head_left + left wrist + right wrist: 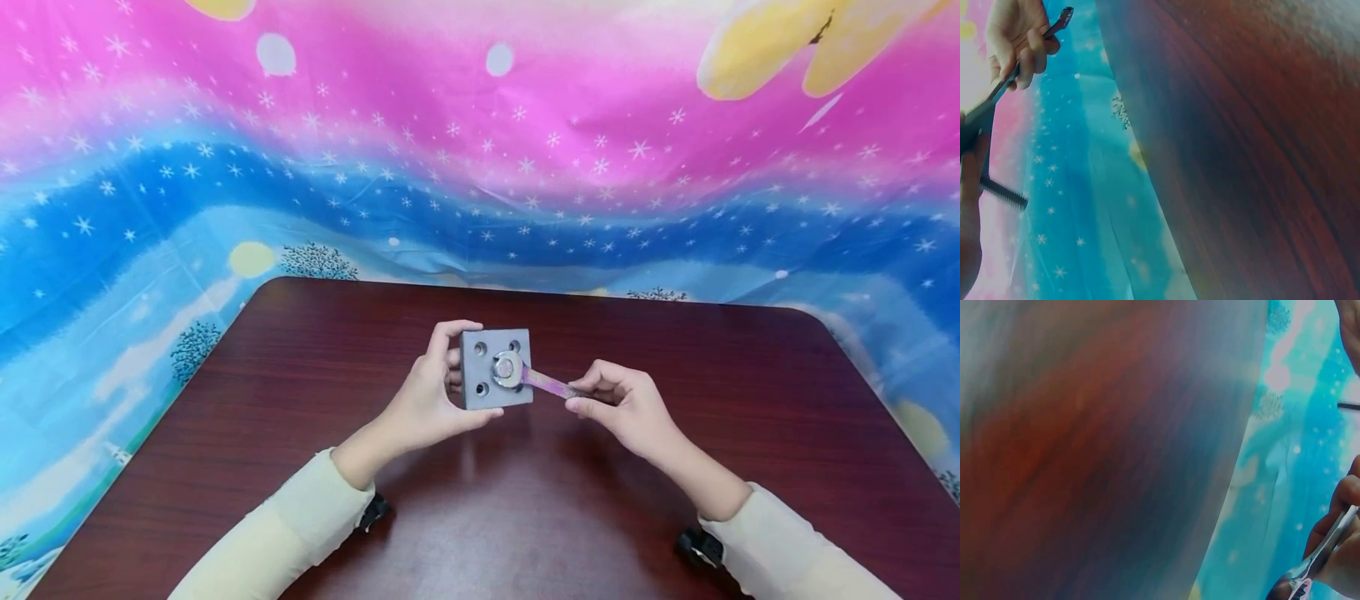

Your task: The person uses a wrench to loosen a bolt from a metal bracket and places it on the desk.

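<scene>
Wrench (547, 384) handle pinched btwn R fingers (604, 372), head over metal block (482, 369), which L fingers (447, 330) clamp at opp. edges.

Before me I note a glossy red-brown table (750, 375), far corners rounded. Beyond its far edge I see a creased cloth (420, 150), pink above, blue below, printed with white snowflakes (640, 150), yellow shapes (757, 50) and dark trees (318, 261).

Above the reddish-brown desk (337, 333), the person's left hand (431, 387) holds a square grey block (477, 369) by its edges, with holes (481, 389) near its corners. The right hand (630, 407) pinches a purple-tinted wrench (547, 382), its far end at the bolt head (506, 368) on the block's face. A snowflake-patterned cloth (480, 150) hangs behind.
</scene>
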The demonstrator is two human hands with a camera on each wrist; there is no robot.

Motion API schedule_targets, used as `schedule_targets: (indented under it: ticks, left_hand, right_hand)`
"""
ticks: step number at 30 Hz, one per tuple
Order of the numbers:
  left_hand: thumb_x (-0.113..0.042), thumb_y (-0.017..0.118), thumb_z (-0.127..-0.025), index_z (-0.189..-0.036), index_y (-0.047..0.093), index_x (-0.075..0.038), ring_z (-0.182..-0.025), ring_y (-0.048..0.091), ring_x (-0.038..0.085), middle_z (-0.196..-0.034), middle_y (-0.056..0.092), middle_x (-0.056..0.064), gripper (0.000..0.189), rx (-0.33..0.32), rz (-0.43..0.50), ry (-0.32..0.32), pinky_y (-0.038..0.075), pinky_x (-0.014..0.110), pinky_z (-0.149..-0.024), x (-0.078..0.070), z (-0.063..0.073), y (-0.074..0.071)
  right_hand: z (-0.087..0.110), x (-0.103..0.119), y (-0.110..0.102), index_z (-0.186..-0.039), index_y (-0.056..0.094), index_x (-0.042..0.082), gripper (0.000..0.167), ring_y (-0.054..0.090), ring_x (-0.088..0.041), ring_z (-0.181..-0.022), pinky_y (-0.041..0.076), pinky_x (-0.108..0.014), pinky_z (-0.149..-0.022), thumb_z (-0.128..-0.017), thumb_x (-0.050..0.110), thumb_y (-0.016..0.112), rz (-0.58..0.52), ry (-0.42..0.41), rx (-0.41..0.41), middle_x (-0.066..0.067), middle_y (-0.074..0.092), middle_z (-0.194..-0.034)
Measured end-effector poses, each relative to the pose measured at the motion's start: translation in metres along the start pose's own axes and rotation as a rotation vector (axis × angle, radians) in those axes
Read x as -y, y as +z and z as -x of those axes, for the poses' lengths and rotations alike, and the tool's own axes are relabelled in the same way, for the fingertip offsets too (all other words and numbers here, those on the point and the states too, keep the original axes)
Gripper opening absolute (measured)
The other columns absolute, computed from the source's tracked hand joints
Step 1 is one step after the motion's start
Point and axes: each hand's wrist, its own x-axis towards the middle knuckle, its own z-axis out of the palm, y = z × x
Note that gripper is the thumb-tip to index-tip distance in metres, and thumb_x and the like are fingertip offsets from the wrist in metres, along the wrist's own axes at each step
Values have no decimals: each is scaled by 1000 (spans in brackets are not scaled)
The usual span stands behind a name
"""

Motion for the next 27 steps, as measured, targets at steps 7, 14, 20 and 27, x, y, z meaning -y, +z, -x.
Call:
schedule_targets:
  ticks: [7, 14, 20, 27]
  left_hand:
    - [-3, 87, -71, -142, 28, -21, -75, 66, 16, -103, 70, 9, 95, 246, 42, -75, 60, 32, -67, 0, 1, -13]
    - [-6, 87, -72, -141, 29, -19, -81, 69, 15, -110, 70, 8, 90, 508, 84, -82, 59, 33, -77, 0, 0, -21]
    - [-6, 86, -72, -140, 31, -16, -88, 68, 16, -111, 67, 9, 88, 675, 137, -107, 59, 34, -81, -1, -3, -24]
    - [-3, 83, -74, -140, 29, -16, -95, 68, 15, -114, 64, 9, 87, 770, 186, -170, 59, 34, -85, -1, -6, -22]
  right_hand:
    - [-8, -4, -14, -88, 72, 2, 13, 61, -5, -61, 48, -23, -51, -79, -7, 76, 26, -57, 98, 3, 72, -79]
    - [-17, -4, -24, -87, 74, 5, 9, 66, -9, -69, 52, -26, -56, -80, 3, 79, 45, -105, 248, -9, 73, -82]
    - [-24, -3, -26, -85, 73, 7, 8, 65, -7, -73, 54, -26, -61, -81, 9, 80, 58, -148, 363, -6, 74, -81]
    - [-31, 2, -28, -89, 76, 12, 14, 68, -9, -78, 56, -26, -67, -80, 2, 79, 109, -151, 450, -7, 75, -83]
